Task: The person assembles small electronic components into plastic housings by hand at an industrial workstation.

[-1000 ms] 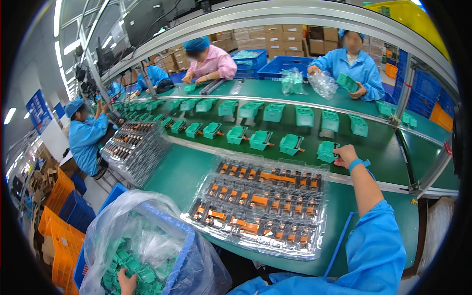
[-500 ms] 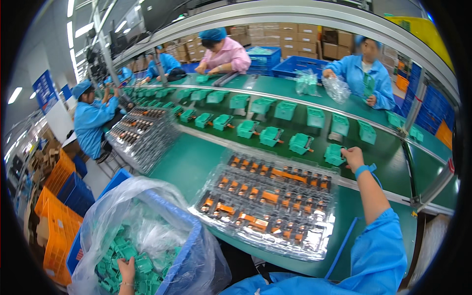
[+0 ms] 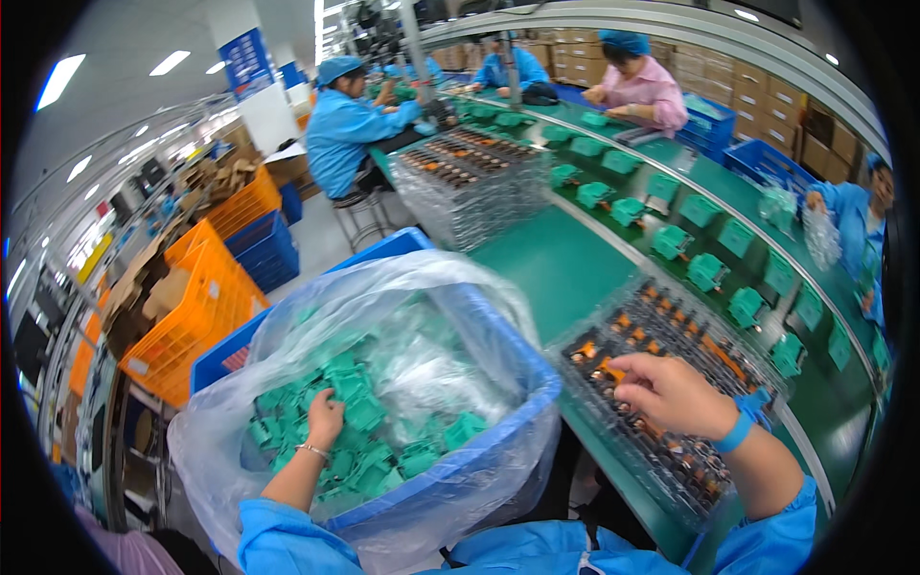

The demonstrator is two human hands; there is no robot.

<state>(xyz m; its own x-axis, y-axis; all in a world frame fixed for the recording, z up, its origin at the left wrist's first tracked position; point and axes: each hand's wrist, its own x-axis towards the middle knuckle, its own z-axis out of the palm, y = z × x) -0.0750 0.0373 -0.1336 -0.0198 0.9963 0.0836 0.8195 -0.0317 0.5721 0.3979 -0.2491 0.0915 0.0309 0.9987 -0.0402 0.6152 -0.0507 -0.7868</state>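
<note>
Green housings [image 3: 356,398]: angular plastic, piled at odd angles in the blue bin [image 3: 522,402], lower left of centre.
Left hand [image 3: 324,422]: fingers on the heap; cannot tell whether grasping.
Right hand [image 3: 671,393]: fingers half-curled above the tray [image 3: 604,321], lower right; grip unclear.
Room: table [image 3: 556,268] surface stretches above bin and tray.

bright ceiling lights [image 3: 171,63], white pillar [image 3: 272,125] with blue sign [image 3: 245,65], grey floor [image 3: 314,240], stool [image 3: 356,201]
</note>
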